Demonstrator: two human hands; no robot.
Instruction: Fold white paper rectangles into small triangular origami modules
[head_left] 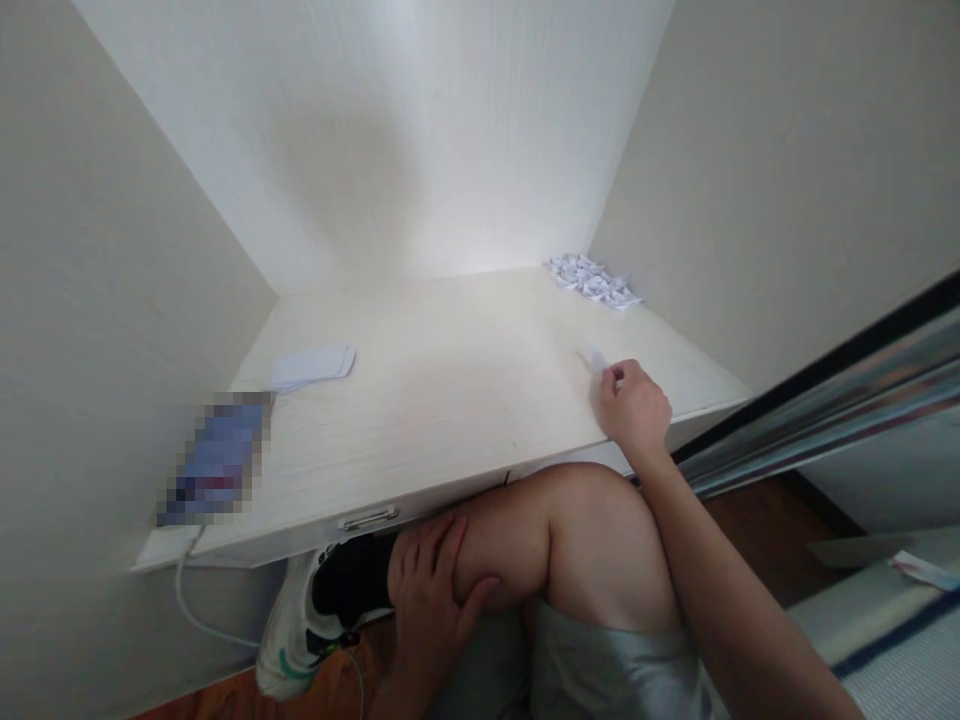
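In the head view, my right hand point(634, 405) is over the right front part of the white desk point(450, 400), its fingers pinched on a small piece of white paper point(597, 359). Most of that paper's shape is blurred or covered by the fingers. Behind it, against the right back corner, lies a heap of small folded white papers point(592, 280). My left hand point(431, 580) rests on the shin of my raised leg point(510, 530), fingers spread and nothing held. A thin stack of white paper slips point(313, 367) lies on the desk's left side.
At the left front edge lies a phone-like object with a pixelated surface point(221, 460), a white cable point(184, 595) running down from it. Walls enclose the desk on the left, back and right. A drawer handle point(369, 518) is on the front, near my shoe point(289, 635).
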